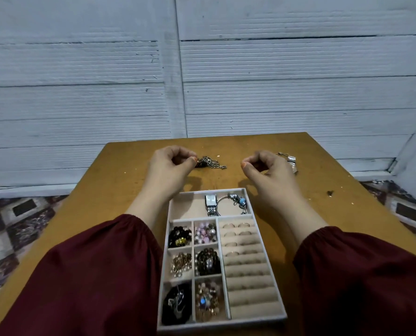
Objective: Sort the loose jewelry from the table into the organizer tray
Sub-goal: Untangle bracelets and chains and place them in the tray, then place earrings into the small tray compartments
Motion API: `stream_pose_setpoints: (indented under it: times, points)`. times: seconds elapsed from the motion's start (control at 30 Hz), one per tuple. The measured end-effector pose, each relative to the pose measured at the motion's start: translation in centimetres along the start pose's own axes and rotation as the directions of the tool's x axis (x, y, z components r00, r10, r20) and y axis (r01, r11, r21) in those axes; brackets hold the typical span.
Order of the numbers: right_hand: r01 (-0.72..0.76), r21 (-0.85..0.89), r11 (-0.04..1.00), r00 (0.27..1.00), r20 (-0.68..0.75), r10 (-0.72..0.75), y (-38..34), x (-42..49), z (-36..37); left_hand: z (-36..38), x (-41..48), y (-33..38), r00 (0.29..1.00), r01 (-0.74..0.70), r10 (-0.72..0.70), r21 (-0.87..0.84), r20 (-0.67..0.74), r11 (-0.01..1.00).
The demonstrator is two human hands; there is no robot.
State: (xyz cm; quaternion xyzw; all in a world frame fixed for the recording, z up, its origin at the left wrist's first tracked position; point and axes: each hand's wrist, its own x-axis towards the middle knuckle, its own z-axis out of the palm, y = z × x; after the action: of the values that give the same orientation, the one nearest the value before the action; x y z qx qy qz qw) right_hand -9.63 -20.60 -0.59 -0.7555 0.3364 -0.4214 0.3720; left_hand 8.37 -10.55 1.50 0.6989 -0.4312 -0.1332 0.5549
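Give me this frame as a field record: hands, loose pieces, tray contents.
left hand: pinches edge of dark chain pile
right hand: fingers curled, thumb to forefinger, nothing visible held
still loose: dark chain pile; silver piece behind right hand
tray: on table, between forearms
top compartment: watch, charm bangle
small compartments: six, all filled
ring rolls: few rings, upper rows

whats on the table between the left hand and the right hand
A tangled chain pile lies at the left hand's fingertips; from there to the right hand the wooden table is bare. Seen in the head view.
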Motion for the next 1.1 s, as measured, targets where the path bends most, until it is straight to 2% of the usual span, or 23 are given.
stream_pose_setpoints:
  times: [0.3,0.37,0.43,0.53,0.67,0.83,1.1]
  points:
    - [-0.008,-0.061,0.998,1.0,0.022,0.009,3.1,4.7,2.3,-0.3,5.5,-3.2,1.0,-0.013,0.008,0.219,0.024,0.976]
    - [-0.004,-0.049,0.999,0.999,0.032,0.006,3.4,5.6,2.8,0.0,6.3,-3.7,0.999,-0.052,0.041,0.403,0.035,0.914]
    - [-0.01,-0.025,1.0,0.999,0.031,0.011,3.8,6.3,3.3,0.4,6.7,-3.7,0.996,-0.079,0.045,0.584,0.074,0.808]
    - [-0.016,-0.004,1.0,0.999,0.036,0.016,4.2,7.1,4.0,1.4,7.4,-4.1,0.984,-0.166,0.077,0.689,0.159,0.705]
    - [-0.002,-0.035,0.999,0.998,0.066,0.004,4.3,7.4,4.4,2.4,8.1,-4.8,0.974,-0.223,0.129,0.715,0.185,0.663]
    - [0.01,-0.045,0.999,0.996,0.09,-0.006,4.3,7.3,4.4,3.3,8.0,-5.4,0.979,-0.206,0.133,0.722,0.157,0.66]
    - [0.011,-0.027,1.0,0.992,0.126,-0.008,3.4,7.0,4.7,1.9,7.8,-5.2,0.998,-0.061,0.03,0.592,0.061,0.803]
